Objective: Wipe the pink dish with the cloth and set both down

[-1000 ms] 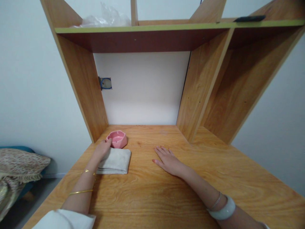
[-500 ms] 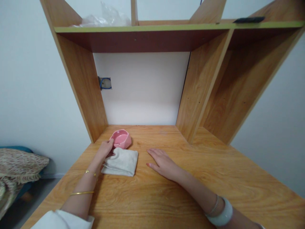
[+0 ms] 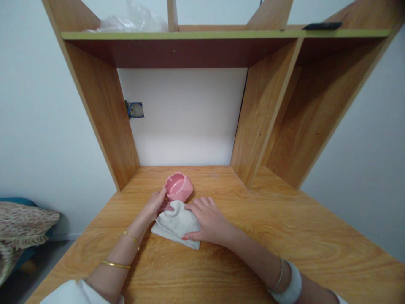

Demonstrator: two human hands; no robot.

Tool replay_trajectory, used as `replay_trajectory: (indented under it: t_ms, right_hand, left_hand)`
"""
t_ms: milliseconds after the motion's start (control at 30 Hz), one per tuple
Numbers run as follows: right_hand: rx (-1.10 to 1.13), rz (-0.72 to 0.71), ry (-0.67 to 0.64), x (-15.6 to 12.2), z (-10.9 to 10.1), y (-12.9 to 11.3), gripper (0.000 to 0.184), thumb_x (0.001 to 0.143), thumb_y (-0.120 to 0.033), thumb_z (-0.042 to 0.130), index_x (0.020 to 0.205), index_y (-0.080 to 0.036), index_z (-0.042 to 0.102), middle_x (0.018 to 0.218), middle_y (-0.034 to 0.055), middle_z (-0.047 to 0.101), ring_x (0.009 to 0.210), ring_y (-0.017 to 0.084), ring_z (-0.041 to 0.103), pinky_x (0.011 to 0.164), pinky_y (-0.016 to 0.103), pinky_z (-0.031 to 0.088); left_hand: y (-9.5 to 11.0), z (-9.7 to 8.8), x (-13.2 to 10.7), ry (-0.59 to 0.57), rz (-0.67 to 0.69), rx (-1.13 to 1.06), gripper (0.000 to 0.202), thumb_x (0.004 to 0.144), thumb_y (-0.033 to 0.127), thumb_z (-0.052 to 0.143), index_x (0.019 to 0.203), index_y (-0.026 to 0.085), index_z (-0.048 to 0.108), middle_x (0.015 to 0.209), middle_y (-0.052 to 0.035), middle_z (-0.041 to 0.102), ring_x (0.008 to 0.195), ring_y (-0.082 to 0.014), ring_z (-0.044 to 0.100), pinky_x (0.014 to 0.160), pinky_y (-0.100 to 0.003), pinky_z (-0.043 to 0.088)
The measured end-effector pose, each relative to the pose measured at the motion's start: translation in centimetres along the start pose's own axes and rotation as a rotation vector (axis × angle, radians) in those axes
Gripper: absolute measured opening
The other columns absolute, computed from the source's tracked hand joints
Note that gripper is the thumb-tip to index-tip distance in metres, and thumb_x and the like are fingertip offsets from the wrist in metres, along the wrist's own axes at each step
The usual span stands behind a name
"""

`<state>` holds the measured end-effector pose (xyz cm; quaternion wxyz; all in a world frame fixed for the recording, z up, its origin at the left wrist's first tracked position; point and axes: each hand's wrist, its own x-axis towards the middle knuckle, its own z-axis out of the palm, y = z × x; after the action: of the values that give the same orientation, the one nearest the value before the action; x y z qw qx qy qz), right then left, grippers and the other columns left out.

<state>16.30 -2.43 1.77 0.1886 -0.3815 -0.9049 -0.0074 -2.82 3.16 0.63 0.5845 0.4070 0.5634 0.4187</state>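
Rightward along the worktop (image 3: 259, 270) have come the pink dish (image 3: 178, 188) and the folded pale cloth (image 3: 179, 223) since the earlier frame, and my right hand (image 3: 209, 221), which lay flat apart from them, is now on the cloth. Nearest me, a white sleeve (image 3: 79, 292) is cut off by the bottom edge, below the gold bangle (image 3: 116, 264) on my left forearm; a pale bangle (image 3: 289, 285) circles my right. That right hand has thumb and fingers spread over the cloth's right side; whether it grips or merely rests, I cannot tell. My left hand (image 3: 156, 204) holds the dish narrowly by its near left rim, thumb on top, the fingers lower down and partly hidden. The cloth bunches just in front of the dish, and what lies under its folds is hidden. Open towards me, the dish shows its pink inner floor and looks slightly tilted. Off to the left, a fringed patterned cover (image 3: 27, 217) runs out of view. Farther back, a small wall box (image 3: 136, 110) holds something blue, too small to make out. On the high shelf (image 3: 209, 35) sit a clear plastic bag (image 3: 133, 21), contents indistinct, and a dark flat object (image 3: 322, 26) I cannot identify.
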Motion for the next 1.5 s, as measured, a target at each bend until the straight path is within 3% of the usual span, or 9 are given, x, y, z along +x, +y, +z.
replay_trajectory:
  t_ms: [133, 300, 400, 500, 633, 867, 1033, 1300, 1500]
  right_hand:
    - [-0.090, 0.030, -0.089, -0.1, -0.4, 0.4, 0.041, 0.067, -0.043, 0.059, 0.100, -0.019, 0.054, 0.096, 0.0069, 0.057, 0.092, 0.023, 0.044, 0.081, 0.036, 0.026]
    - [-0.191, 0.111, -0.212, -0.5, -2.0, 2.9, 0.035, 0.066, -0.035, 0.058, 0.097, -0.020, 0.056, 0.097, 0.0068, 0.058, 0.096, 0.024, 0.042, 0.089, 0.040, 0.019]
    - [-0.275, 0.255, -0.215, -0.9, -2.9, 5.2, 0.030, 0.067, -0.021, 0.052, 0.097, -0.020, 0.057, 0.098, 0.0068, 0.058, 0.097, 0.024, 0.041, 0.090, 0.042, 0.014]
    - [-0.352, 0.419, -0.185, -1.2, -3.6, 7.2, 0.033, 0.068, -0.010, 0.045, 0.097, -0.019, 0.058, 0.103, 0.0100, 0.057, 0.098, 0.025, 0.040, 0.084, 0.041, 0.020]
    - [-0.272, 0.413, -0.161, -1.5, -4.0, 8.2, 0.035, 0.068, -0.019, 0.047, 0.101, -0.020, 0.058, 0.106, 0.0098, 0.056, 0.099, 0.027, 0.040, 0.082, 0.040, 0.023]
    - [-0.042, 0.345, -0.281, -2.2, -4.0, 8.4, 0.059, 0.059, -0.041, 0.063, 0.114, -0.022, 0.052, 0.114, 0.0087, 0.053, 0.104, 0.029, 0.042, 0.086, 0.040, 0.027]
    - [-0.060, 0.375, -0.258, -1.5, -4.1, 9.0, 0.025, 0.078, -0.029, 0.045, 0.095, -0.020, 0.061, 0.100, 0.0078, 0.061, 0.096, 0.023, 0.051, 0.081, 0.033, 0.031]
    - [-0.048, 0.386, -0.253, -1.6, -4.3, 8.1, 0.035, 0.067, -0.038, 0.059, 0.097, -0.020, 0.059, 0.101, 0.0068, 0.061, 0.095, 0.024, 0.052, 0.077, 0.031, 0.033]
    - [-0.122, 0.414, -0.212, -1.3, -4.2, 8.4, 0.020, 0.078, -0.025, 0.045, 0.087, -0.018, 0.061, 0.094, 0.0084, 0.063, 0.093, 0.023, 0.053, 0.077, 0.032, 0.032]
  left_hand:
    - [0.3, 0.3, -0.7, 0.066, 0.004, 0.001, 0.041, 0.076, 0.052, 0.047, 0.073, 0.012, 0.054, 0.051, -0.0029, 0.058, 0.043, -0.0103, 0.055, 0.046, -0.019, 0.045]
    - [1.0, -0.1, -1.3, 0.052, 0.008, 0.065, 0.049, 0.076, 0.058, 0.043, 0.077, 0.011, 0.057, 0.063, -0.0111, 0.066, 0.059, -0.0170, 0.063, 0.053, -0.022, 0.049]
    - [1.2, -0.1, -1.4, 0.029, 0.025, 0.066, 0.050, 0.075, 0.060, 0.043, 0.081, 0.012, 0.056, 0.067, -0.0119, 0.067, 0.064, -0.0190, 0.065, 0.053, -0.022, 0.049]
    - [1.0, 0.1, -1.3, 0.009, 0.037, 0.061, 0.052, 0.072, 0.062, 0.046, 0.082, 0.012, 0.055, 0.066, -0.0119, 0.067, 0.063, -0.0191, 0.065, 0.053, -0.022, 0.049]
    - [0.5, 0.6, -1.3, -0.020, 0.008, 0.088, 0.054, 0.068, 0.064, 0.049, 0.079, 0.011, 0.055, 0.060, -0.0103, 0.066, 0.058, -0.0187, 0.064, 0.052, -0.024, 0.049]
    - [0.2, 1.1, -1.4, -0.094, -0.006, 0.167, 0.055, 0.068, 0.064, 0.048, 0.079, 0.011, 0.055, 0.057, -0.0100, 0.065, 0.052, -0.0174, 0.063, 0.052, -0.025, 0.049]
    - [0.5, 1.2, -1.7, -0.104, -0.002, 0.233, 0.054, 0.070, 0.064, 0.044, 0.077, 0.011, 0.054, 0.055, -0.0107, 0.065, 0.047, -0.0153, 0.061, 0.048, -0.023, 0.046]
    - [0.1, 1.3, -1.5, -0.128, 0.033, 0.386, 0.048, 0.075, 0.057, 0.038, 0.073, 0.011, 0.053, 0.055, -0.0108, 0.066, 0.042, -0.0125, 0.059, 0.041, -0.017, 0.038]
    - [0.2, 1.4, -1.8, -0.150, 0.073, 0.415, 0.039, 0.075, 0.049, 0.042, 0.077, 0.012, 0.052, 0.052, -0.0078, 0.065, 0.041, -0.0120, 0.058, 0.041, -0.017, 0.037]
